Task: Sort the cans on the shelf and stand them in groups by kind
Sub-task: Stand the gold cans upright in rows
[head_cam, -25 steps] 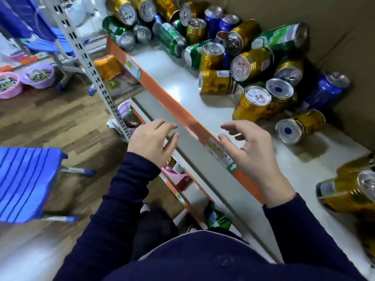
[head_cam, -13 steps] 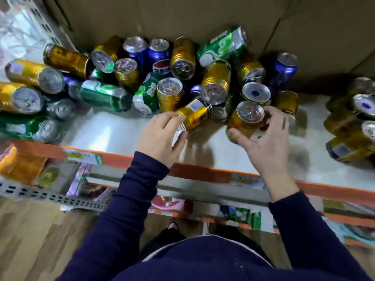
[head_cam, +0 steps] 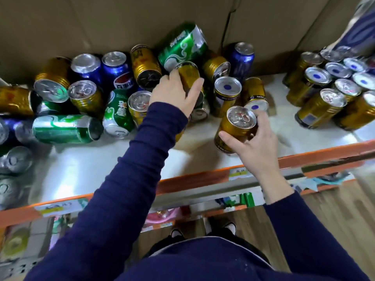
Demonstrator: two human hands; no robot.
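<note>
Cans lie jumbled across the left and middle of the shelf, gold, green and blue mixed. The left hand curls round a gold can deep in the heap, its long axis leaning toward the cardboard back. The right hand grips a second gold can, tilted, top up, nearer the upright gold group off to its right, so it likely places first
</note>
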